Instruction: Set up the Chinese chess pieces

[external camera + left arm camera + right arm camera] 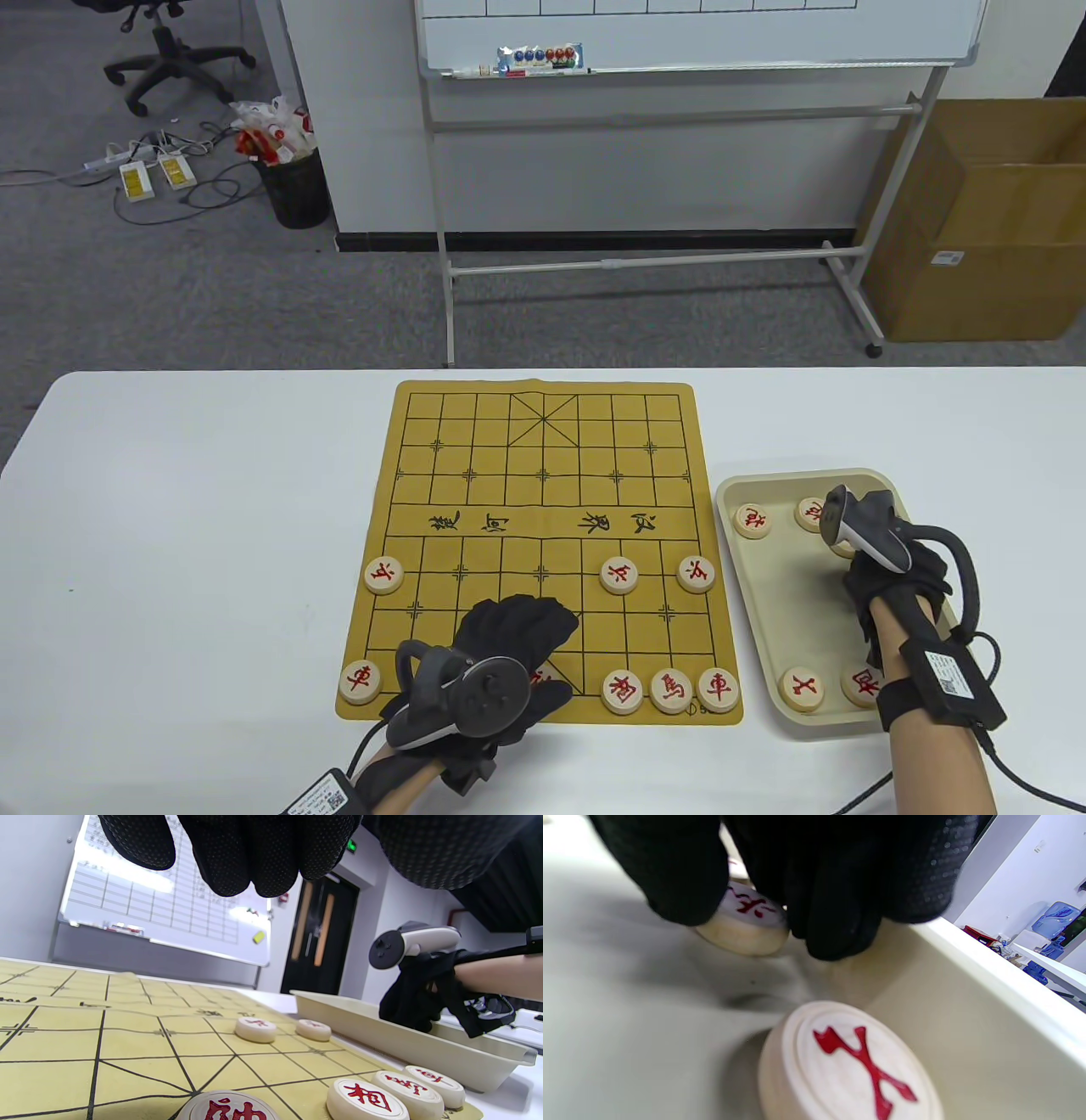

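The board (543, 543) lay flat on the white table (195, 509), with a beige tray (755, 628) just beside its right edge. Red pieces sat on the near half: one soldier (383, 575) at the left edge, two more (619, 576) toward the right, a chariot (360, 681) at the near left corner, and three pieces (671, 689) in a touching row at the near right corner.

The left hand (501, 654) hovered low over the near middle of the board, palm down. In the left wrist view its fingers (237, 853) hung loosely spread and held nothing; right under them the general (229, 1107) lay flat on the board, clear of the glove.

The right hand (891, 577) was down inside the tray, toward its far right. In the right wrist view its fingertips (683, 878) were closed around a piece (742, 925), thumb on one side and the others on the opposite side. That piece was tilted, though I could not tell whether it had left the tray floor. Another piece (848, 1069) lay flat in the tray, nearer that camera. More pieces remained in the tray: two (752, 520) at the far end, two (802, 688) at the near end.
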A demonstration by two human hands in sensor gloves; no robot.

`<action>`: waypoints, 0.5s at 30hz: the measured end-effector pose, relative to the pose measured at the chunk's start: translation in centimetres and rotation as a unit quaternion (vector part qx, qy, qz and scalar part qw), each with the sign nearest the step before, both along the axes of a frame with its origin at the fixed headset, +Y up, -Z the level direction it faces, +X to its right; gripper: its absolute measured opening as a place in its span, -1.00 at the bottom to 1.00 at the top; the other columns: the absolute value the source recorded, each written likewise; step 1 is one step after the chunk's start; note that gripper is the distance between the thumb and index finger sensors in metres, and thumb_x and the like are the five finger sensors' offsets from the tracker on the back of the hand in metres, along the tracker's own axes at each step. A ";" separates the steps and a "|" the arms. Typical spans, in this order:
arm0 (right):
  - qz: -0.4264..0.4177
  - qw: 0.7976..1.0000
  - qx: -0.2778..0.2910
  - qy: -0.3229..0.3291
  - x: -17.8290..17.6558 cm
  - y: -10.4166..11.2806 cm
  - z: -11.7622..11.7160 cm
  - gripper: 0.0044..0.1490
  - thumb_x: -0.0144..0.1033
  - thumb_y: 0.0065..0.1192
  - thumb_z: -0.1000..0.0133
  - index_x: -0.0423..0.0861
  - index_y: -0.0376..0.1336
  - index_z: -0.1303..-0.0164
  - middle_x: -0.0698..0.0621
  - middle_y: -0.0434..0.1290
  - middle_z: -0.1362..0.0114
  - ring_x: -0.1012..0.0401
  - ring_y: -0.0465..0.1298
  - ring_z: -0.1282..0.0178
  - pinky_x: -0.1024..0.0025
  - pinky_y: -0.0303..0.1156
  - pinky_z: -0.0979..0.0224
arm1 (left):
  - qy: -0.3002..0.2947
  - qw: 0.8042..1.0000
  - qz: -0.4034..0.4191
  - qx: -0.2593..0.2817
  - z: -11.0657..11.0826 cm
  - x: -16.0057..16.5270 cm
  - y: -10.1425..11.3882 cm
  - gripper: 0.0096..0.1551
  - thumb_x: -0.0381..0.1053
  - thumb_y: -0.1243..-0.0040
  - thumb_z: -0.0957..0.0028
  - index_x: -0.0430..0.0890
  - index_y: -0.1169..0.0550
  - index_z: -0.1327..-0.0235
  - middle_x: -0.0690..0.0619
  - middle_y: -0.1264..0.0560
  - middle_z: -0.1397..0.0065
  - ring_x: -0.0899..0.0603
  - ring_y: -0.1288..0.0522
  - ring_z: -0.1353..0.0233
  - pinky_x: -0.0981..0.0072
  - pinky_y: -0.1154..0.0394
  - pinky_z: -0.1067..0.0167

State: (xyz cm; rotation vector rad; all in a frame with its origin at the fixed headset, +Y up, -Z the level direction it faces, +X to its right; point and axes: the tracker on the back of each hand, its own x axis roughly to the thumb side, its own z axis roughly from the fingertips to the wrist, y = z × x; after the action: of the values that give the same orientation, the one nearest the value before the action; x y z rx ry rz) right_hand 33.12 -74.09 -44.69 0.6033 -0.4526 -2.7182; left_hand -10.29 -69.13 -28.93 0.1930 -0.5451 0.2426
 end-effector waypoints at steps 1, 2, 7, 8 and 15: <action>-0.002 1.000 -0.006 -0.004 0.0 0.1 0.0 -0.09 0.10 0.37 0.01 -0.11 0.27 -0.51 -0.12 0.55 -0.41 0.10 0.71 -0.11 0.17 0.57 -0.21 | 0.000 1.000 0.000 0.000 0.0 0.0 0.0 -0.08 0.34 -0.19 0.23 0.10 -0.31 -0.47 0.08 -0.35 -0.61 -0.15 -0.36 -0.62 -0.26 -0.28 -0.52; -0.009 1.000 -0.004 -0.003 0.0 0.1 0.0 -0.08 0.09 0.38 0.02 -0.12 0.27 -0.51 -0.12 0.56 -0.42 0.10 0.72 -0.10 0.18 0.58 -0.19 | 0.001 1.000 0.000 0.000 0.0 0.0 0.0 -0.08 0.34 -0.19 0.24 0.10 -0.31 -0.47 0.08 -0.35 -0.61 -0.15 -0.36 -0.62 -0.26 -0.28 -0.52; -0.025 1.000 -0.007 -0.007 0.0 -0.2 0.1 -0.02 0.08 0.41 0.02 -0.11 0.21 -0.57 -0.12 0.53 -0.46 0.11 0.71 -0.10 0.19 0.58 -0.19 | 0.001 1.000 -0.001 -0.001 0.0 0.0 0.0 -0.08 0.34 -0.19 0.24 0.10 -0.31 -0.47 0.08 -0.35 -0.61 -0.15 -0.36 -0.62 -0.26 -0.28 -0.52; -0.015 1.000 -0.004 -0.001 -0.1 -0.3 0.1 -0.02 0.09 0.41 0.03 -0.10 0.21 -0.57 -0.12 0.53 -0.46 0.12 0.71 -0.10 0.19 0.58 -0.19 | 0.001 1.000 -0.002 -0.001 0.0 0.0 0.0 -0.08 0.34 -0.19 0.24 0.10 -0.31 -0.47 0.08 -0.36 -0.61 -0.15 -0.36 -0.62 -0.26 -0.28 -0.52; 0.025 1.000 -0.009 0.016 -1.0 -0.3 0.4 -0.01 0.04 0.48 0.04 -0.09 0.21 -0.57 -0.21 0.50 -0.45 0.16 0.70 -0.08 0.20 0.59 -0.20 | 0.002 1.000 0.001 -0.002 0.0 0.0 0.0 -0.07 0.34 -0.19 0.23 0.10 -0.30 -0.48 0.08 -0.35 -0.61 -0.15 -0.36 -0.62 -0.25 -0.28 -0.52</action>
State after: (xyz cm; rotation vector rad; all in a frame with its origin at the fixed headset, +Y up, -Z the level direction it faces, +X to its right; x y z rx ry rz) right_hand 32.08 -74.42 -44.31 0.5590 -0.4484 -2.6702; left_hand -10.25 -69.13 -28.96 0.1900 -0.5398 0.2454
